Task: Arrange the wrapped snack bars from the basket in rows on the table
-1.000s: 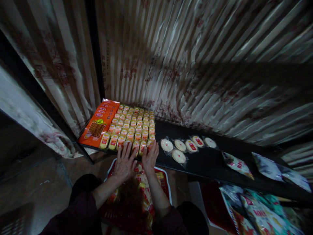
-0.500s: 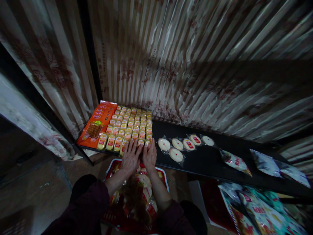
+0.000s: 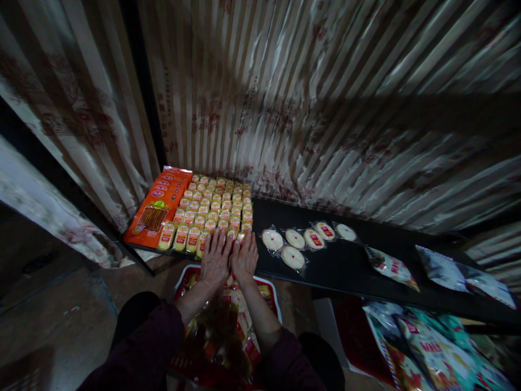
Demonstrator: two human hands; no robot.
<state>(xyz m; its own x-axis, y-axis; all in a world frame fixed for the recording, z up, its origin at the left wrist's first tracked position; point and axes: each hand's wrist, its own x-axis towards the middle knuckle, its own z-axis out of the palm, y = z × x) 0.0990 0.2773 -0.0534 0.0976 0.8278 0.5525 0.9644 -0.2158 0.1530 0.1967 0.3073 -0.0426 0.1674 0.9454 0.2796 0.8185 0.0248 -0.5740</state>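
Note:
Rows of small yellow wrapped cakes lie packed together on the left end of a black shelf. My left hand rests flat on the front row, its fingers stretched out. Close beside it, my right hand lies with its fingers extended over the front right corner of the cakes. The fingers cover part of the front row. Below my forearms stands a red basket with a white rim, holding several wrapped pastries. An orange snack bag lies along the left side of the cakes.
Round white wrapped pastries lie right of the cakes. Farther right on the shelf are a printed packet and silvery packets. More bags stand below the shelf. A striped curtain hangs behind, with a dark post at left.
My right hand has shifted slightly left and down, closer to my left hand. The view has moved a little; both hands stay on the front of the cake rows.

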